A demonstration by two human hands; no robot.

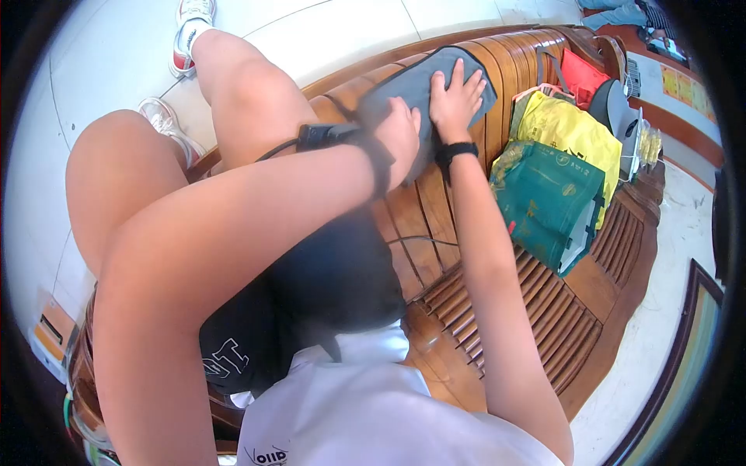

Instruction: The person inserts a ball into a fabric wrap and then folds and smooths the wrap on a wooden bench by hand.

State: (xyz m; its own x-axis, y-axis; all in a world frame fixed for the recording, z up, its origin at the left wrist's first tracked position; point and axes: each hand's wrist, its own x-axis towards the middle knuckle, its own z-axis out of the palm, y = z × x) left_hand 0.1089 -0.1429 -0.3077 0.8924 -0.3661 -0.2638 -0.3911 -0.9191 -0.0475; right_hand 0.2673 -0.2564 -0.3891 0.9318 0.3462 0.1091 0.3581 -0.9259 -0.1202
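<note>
A flat, folded grey cloth (404,85) lies on the wooden bench, its left edge blurred. My right hand (457,99), with a black band at the wrist, rests flat on top of it, fingers spread. Beside it my left hand (398,140) is curled at the near left part of the cloth; its fingers are partly hidden and smeared, and it appears to grip the fabric. A dark strap crosses my left wrist. Just behind that wrist is a small black box (318,136) with a cable.
The slatted wooden bench (435,210) runs to the right. On it stand a green bag (548,202), a yellow bag (571,128), a red bag (583,78) and a grey-white round appliance (618,109). A thin cable (423,239) crosses the seat. Another person (622,15) is at the top right.
</note>
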